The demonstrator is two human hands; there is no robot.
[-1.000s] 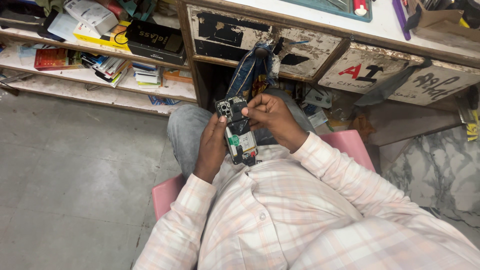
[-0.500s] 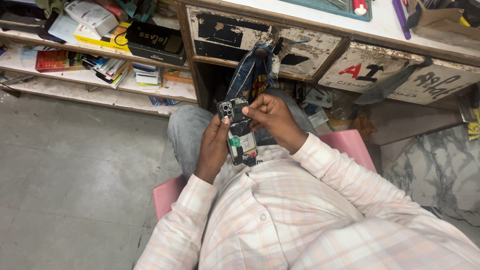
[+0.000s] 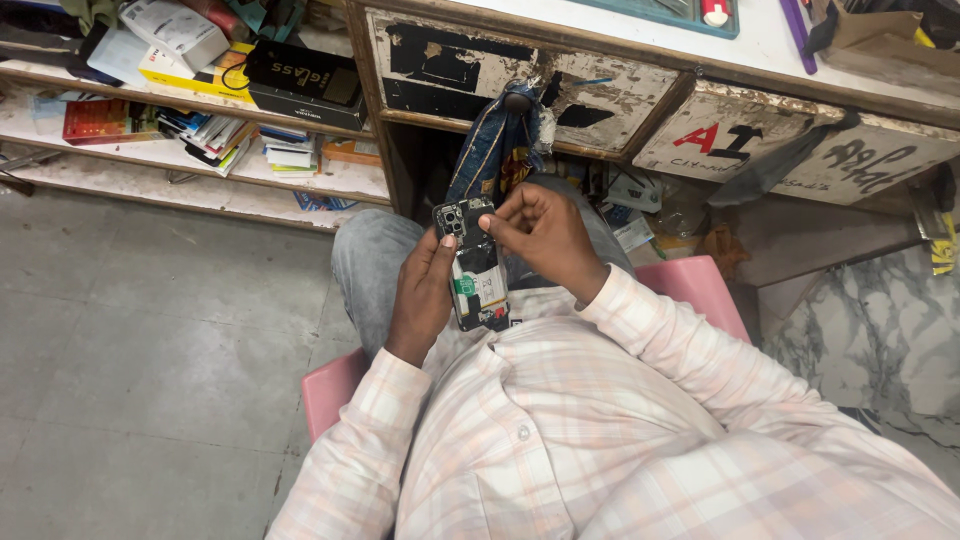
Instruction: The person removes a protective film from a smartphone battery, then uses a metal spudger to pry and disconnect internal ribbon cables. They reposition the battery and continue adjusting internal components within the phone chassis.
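Okay, far left: a low shelf (image 3: 200, 185) under the bench, piled with a red box (image 3: 105, 118), stacked booklets (image 3: 215, 135), a yellow carton (image 3: 190, 75) and a long black box (image 3: 305, 85) on top. Grey concrete floor (image 3: 150, 380) below it.

Moving in: the person sits on a pink stool (image 3: 335, 385), grey trousers, pale checked shirt. Left hand (image 3: 420, 295) is wrapped around the left edge of an opened phone (image 3: 475, 270), thumb lying on its face, fingers behind, a firm grasp. Phone is upright, a bit tilted, held over the lap, back cover off (camera block at the top, dark shielding in the middle, green part and a white label lower down).

Right hand (image 3: 545, 235) comes in from the right at the phone's upper part, fingertips (image 3: 490, 222) pinched together and touching the board just below the camera block. Whether it pinches some small part or tool there, I cannot tell: too small.

Behind the hands, a blue cloth (image 3: 495, 150) hangs from the knob of a worn, paint-chipped drawer (image 3: 520, 75). Right of that, two more drawers, one with red and black painted marks (image 3: 730, 140). Clutter of papers and wrappers (image 3: 650, 215) in the gap below. Far right: marble-patterned surface (image 3: 880, 340).
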